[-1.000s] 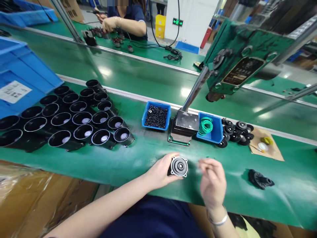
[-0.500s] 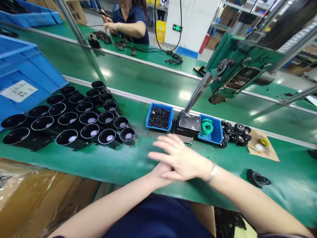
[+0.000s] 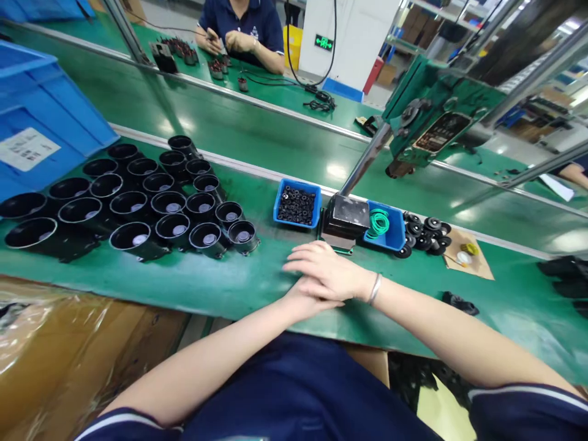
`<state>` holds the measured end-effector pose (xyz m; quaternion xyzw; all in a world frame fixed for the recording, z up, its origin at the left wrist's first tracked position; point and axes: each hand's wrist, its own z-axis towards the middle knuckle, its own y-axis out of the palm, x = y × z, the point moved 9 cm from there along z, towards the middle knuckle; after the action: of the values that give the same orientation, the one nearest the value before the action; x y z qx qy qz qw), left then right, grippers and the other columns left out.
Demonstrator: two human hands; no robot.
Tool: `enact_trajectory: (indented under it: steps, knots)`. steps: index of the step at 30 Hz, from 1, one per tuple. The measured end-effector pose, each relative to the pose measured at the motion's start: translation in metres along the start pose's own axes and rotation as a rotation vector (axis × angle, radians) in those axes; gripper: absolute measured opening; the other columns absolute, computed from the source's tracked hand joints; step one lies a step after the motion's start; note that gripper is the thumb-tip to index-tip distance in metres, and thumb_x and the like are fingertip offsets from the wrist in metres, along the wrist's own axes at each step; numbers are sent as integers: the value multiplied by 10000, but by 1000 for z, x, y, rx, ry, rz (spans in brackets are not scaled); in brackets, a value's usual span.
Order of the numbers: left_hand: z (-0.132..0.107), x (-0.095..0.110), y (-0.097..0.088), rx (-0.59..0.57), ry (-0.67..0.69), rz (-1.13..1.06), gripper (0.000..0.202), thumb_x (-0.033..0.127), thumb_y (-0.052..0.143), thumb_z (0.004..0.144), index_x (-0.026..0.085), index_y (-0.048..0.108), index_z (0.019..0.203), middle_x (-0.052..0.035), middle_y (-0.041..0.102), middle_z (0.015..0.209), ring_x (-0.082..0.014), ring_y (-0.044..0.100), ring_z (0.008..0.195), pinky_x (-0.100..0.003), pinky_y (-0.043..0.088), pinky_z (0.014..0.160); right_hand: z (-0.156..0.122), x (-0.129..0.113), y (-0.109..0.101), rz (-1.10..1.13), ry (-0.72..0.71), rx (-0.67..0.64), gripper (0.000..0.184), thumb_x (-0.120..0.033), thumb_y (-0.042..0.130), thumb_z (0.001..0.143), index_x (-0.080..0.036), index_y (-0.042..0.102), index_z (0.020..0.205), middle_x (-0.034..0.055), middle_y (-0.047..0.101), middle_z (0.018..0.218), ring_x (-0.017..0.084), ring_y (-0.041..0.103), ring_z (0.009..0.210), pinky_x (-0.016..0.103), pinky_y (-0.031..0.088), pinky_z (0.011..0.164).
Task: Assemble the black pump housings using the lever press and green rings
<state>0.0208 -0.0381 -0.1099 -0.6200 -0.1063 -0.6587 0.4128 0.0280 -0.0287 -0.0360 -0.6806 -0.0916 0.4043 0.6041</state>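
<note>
My right hand (image 3: 325, 269) lies across my left hand (image 3: 301, 304) at the front of the green bench. The right fingers are stretched out and hold nothing. Mostly covered by it, my left hand rests low, its visible fingertips extended flat to the right. Just beyond them stands the black block (image 3: 348, 215) at the base of a green press (image 3: 436, 122). A small blue bin (image 3: 277, 208) of black rings sits behind and left of my hands. To the right of the block, another blue bin (image 3: 397, 236) holds green cord rings (image 3: 378, 223).
Rows of black cylindrical housings (image 3: 133, 242) fill the left side, beside a large blue crate (image 3: 55, 116). Black round parts (image 3: 429, 233), cardboard (image 3: 480, 260) and a dark part (image 3: 459, 302) lie rightward. A co-worker (image 3: 243, 37) handles parts at the opposite bench.
My right hand has settled closer over my left, its fingers less spread. The view has shifted slightly, so the bench appears higher. The co-worker's hands have moved.
</note>
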Motion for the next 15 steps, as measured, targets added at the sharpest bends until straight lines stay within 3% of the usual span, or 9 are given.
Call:
enact_trajectory:
  steps: [2, 5, 6, 8, 10, 11, 13, 15]
  knots:
    - [-1, 0, 3, -57, -2, -2, 566, 367, 771, 724, 217, 526, 1213, -72, 629, 1195, -305, 601, 1148, -452, 511, 963, -17, 19, -7, 181, 188, 165, 523, -504, 276, 985, -208, 487, 1361, 82, 533, 1347, 201, 433, 1304, 436, 298, 1127]
    - [-1, 0, 5, -125, -23, 22, 628, 349, 793, 708, 173, 466, 1214, -117, 622, 1174, -310, 620, 1088, -455, 523, 912, -74, 36, -3, 433, 406, 505, 534, -456, 177, 1000, -214, 539, 1310, 72, 598, 1270, 196, 476, 1290, 470, 248, 1170]
    - [0, 2, 5, -137, -17, 24, 634, 342, 795, 709, 178, 452, 1216, -118, 613, 1188, -307, 612, 1104, -453, 516, 922, -98, 39, -2, 481, 454, 648, 513, -446, 211, 994, -204, 594, 1235, 75, 648, 1174, 206, 521, 1244, 486, 247, 1169]
    - [1, 4, 4, -141, 2, 14, 625, 335, 790, 720, 199, 438, 1218, -107, 599, 1214, -291, 595, 1142, -437, 498, 956, -146, 40, -2, 532, 504, 959, 465, -432, 289, 969, -180, 678, 949, 59, 688, 800, 208, 644, 978, 496, 349, 1093]
    - [1, 4, 5, -141, 11, 4, 624, 330, 788, 725, 215, 430, 1222, -95, 591, 1225, -277, 585, 1162, -422, 483, 985, -180, 40, -2, 554, 522, 1220, 462, -391, 291, 962, -181, 602, 693, -8, 485, 466, 158, 599, 641, 434, 470, 923]
    - [1, 4, 5, -141, 11, 4, 625, 328, 788, 726, 220, 427, 1225, -91, 591, 1224, -274, 582, 1166, -419, 478, 992, -188, 39, -2, 558, 520, 1304, 448, -375, 285, 961, -183, 567, 671, -28, 409, 426, 138, 544, 559, 393, 493, 845]
    - [2, 3, 6, -135, 6, 11, 631, 334, 790, 723, 221, 424, 1225, -91, 589, 1223, -273, 579, 1169, -421, 474, 997, -184, 40, 1, 580, 534, 1330, 352, -375, 329, 947, -186, 608, 844, -11, 522, 548, 138, 574, 623, 368, 501, 815]
    - [2, 3, 6, -127, -2, 21, 636, 331, 789, 724, 218, 420, 1229, -96, 581, 1239, -273, 575, 1176, -421, 475, 995, -162, 42, 10, 627, 552, 1186, 370, -427, 419, 911, -175, 607, 1106, 70, 663, 878, 191, 641, 896, 425, 475, 931]
